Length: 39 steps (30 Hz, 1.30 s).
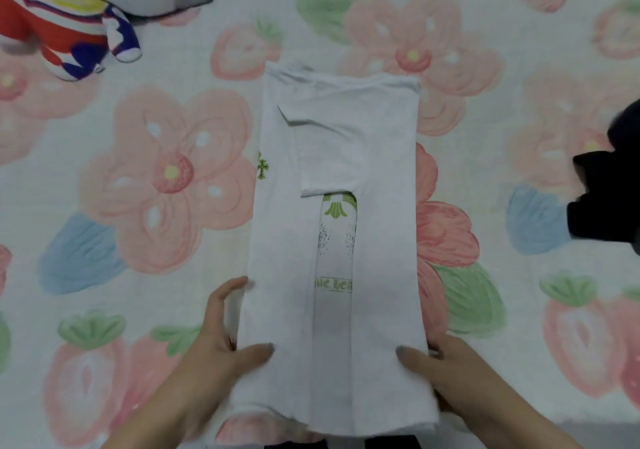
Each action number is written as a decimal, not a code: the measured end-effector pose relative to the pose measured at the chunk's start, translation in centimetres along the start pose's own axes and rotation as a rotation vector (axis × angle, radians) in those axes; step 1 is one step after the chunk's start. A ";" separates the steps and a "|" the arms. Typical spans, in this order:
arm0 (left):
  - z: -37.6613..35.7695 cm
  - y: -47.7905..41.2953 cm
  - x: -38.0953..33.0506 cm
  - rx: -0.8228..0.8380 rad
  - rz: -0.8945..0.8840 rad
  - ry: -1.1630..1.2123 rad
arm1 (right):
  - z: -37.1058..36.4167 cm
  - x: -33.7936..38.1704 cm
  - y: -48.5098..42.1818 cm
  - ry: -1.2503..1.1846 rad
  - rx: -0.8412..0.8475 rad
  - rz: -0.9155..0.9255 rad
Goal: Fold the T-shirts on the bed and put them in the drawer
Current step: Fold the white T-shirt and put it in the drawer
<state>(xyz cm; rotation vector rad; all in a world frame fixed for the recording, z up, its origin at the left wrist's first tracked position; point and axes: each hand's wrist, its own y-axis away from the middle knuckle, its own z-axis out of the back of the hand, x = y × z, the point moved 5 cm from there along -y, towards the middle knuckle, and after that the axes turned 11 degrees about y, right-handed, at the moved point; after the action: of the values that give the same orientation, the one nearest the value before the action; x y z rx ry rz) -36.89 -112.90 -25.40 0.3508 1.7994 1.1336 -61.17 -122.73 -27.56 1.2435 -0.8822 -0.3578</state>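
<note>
Your white T-shirt [381, 158] lies flat on the bed [138, 268], already folded lengthwise into a long narrow strip, with the collar end away from you and the hem end right in front of you. Both side panels are turned in over the middle, and one sleeve [332, 151] lies folded down across the upper part of the strip. Between the two panels a slim gap shows a green print [337, 208] with speckles and some lettering below it, and a small green cross [262, 169] sits at the T-shirt's left edge about halfway up. Your left hand [207, 355] grips the T-shirt's near left corner, with the thumb lying on top of the cloth and the fingers along and under the edge. Your right hand [460, 379] grips the near right corner in the same way, thumb on top and fingers tucked beneath. The hem end looks slightly raised off the bed between your hands. Well beyond the T-shirt's far left corner lies a plush toy [59, 23] in red, blue, white and yellow. Well off to the T-shirt's right, at the edge of view, sits a crumpled dark garment [606, 192]. The bed sheet carries pink flowers and strawberries.
</note>
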 end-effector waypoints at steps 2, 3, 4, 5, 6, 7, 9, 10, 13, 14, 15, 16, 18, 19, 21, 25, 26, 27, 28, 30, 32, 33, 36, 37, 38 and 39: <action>-0.8 -0.2 -3.4 0.042 -0.015 0.268 | 0.5 3.3 0.6 -0.351 0.077 0.007; -1.2 -0.9 -5.3 0.046 -0.025 0.332 | 1.1 5.4 0.4 -0.478 0.086 0.018; -1.7 -1.8 -7.2 0.037 -0.023 0.383 | 1.6 7.8 0.1 -0.574 0.094 0.039; -2.3 -3.0 -9.1 0.020 -0.015 0.446 | 2.1 10.5 -0.3 -0.658 0.104 0.077; -3.0 -4.3 -11.2 -0.001 0.001 0.522 | 2.6 13.1 -0.9 -0.731 0.097 0.110; -3.9 -5.9 -13.3 -0.010 0.011 0.605 | 3.1 15.8 -1.6 -0.792 0.089 0.136; -5.4 -8.7 -17.3 -0.004 -0.015 0.812 | 4.2 20.0 -3.5 -0.867 0.033 0.155; -5.8 -10.1 -18.7 -0.017 -0.048 0.880 | 4.7 21.3 -4.7 -0.888 -0.005 0.153; -5.0 -13.9 -20.1 -0.216 -0.213 0.576 | 5.9 22.6 -8.1 -0.669 -0.188 0.094; -4.3 -14.9 -19.6 -0.322 -0.268 0.257 | 6.4 22.2 -9.0 -0.513 -0.316 0.083; -3.7 -15.5 -18.8 -0.427 -0.321 -0.062 | 6.9 21.5 -9.8 -0.346 -0.451 0.088; -3.2 -15.8 -17.8 -0.528 -0.356 -0.305 | 7.3 20.7 -10.5 -0.179 -0.578 0.098; -2.5 -15.7 -15.4 -0.646 -0.349 -0.538 | 7.5 18.8 -11.1 0.087 -0.724 0.090; -2.2 -15.6 -14.4 -0.666 -0.332 -0.561 | 7.4 18.1 -11.4 0.169 -0.735 0.104; -1.8 -15.6 -13.1 -0.657 -0.323 -0.527 | 6.9 17.5 -11.8 0.238 -0.665 0.165; -1.9 -15.5 -12.3 -0.493 -0.326 -0.315 | 5.9 17.7 -12.3 0.101 -0.430 0.284; -2.1 -15.4 -12.3 -0.406 -0.324 -0.241 | 5.8 17.8 -12.1 0.118 -0.406 0.322; -2.3 -14.9 -12.4 -0.334 -0.321 -0.187 | 5.8 18.0 -11.8 0.134 -0.394 0.369; -2.1 -14.3 -12.5 -0.284 -0.331 -0.156 | 6.0 18.0 -11.3 0.132 -0.386 0.426; -1.4 -12.4 -12.5 -0.215 -0.376 -0.160 | 6.3 17.2 -9.9 0.116 -0.338 0.508; -0.9 -10.4 -10.7 -0.139 -0.356 -0.222 | 6.4 14.8 -8.4 0.232 -0.326 0.492; -0.8 -9.6 -9.0 -0.116 -0.307 -0.260 | 6.2 12.9 -7.9 0.306 -0.335 0.464; -0.9 -7.4 -3.8 -0.214 -0.210 -0.558 | 4.6 7.2 -6.7 0.275 -0.291 0.333; -1.0 -6.6 -3.2 -0.341 -0.278 -0.734 | 4.1 6.0 -6.6 0.243 -0.292 0.302; -1.7 -5.8 -3.5 -0.443 -0.405 -0.861 | 4.0 5.6 -6.6 0.219 -0.324 0.289; -2.9 -5.1 -4.1 -0.494 -0.568 -0.903 | 4.2 5.7 -6.7 0.194 -0.367 0.301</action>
<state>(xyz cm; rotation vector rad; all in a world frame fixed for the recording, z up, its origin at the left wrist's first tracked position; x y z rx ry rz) -36.05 -119.84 -26.95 0.0193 0.7146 0.7728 -59.24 -131.47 -31.34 0.7788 -0.7804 -0.1450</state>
